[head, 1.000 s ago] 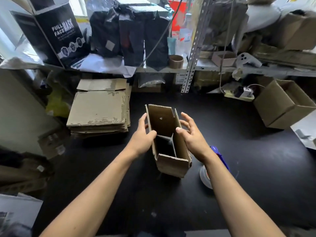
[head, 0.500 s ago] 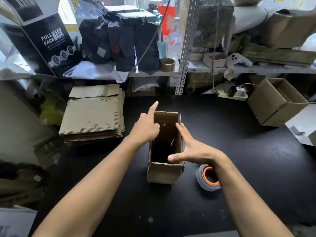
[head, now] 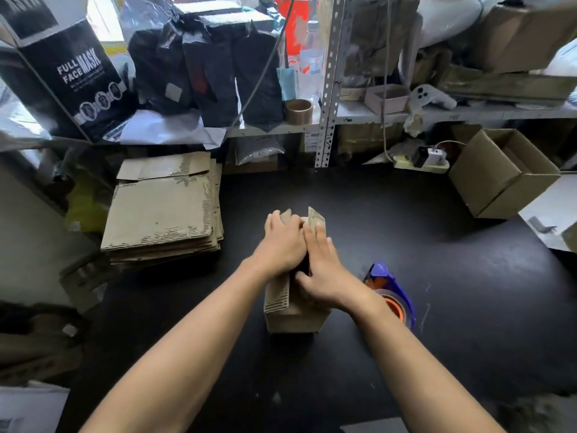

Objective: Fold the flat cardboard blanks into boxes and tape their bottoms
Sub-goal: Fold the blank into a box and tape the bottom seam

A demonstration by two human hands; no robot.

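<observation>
A small brown cardboard box (head: 293, 317) stands upright in the middle of the black table (head: 437, 292). My left hand (head: 281, 242) lies flat over its top left flap, fingers straight, pressing it down. Beside it, my right hand (head: 324, 270) presses the right flap with spread fingers. One far flap (head: 316, 215) still sticks up behind my fingers. A stack of flat cardboard blanks (head: 162, 214) lies to the left. The tape dispenser (head: 392, 292), purple with an orange core, sits just right of the box by my right wrist.
An open folded box (head: 499, 173) stands at the table's far right. A shelf (head: 343, 117) behind holds black bags, a "Full Face Mask" carton (head: 75, 76) and a tape roll (head: 298, 111). A power strip (head: 424, 160) lies at the table's back edge.
The box was open with both hands at its sides; now both hands have come together on top, pushing the flaps down. The view shifted, showing the tape dispenser's purple handle.
</observation>
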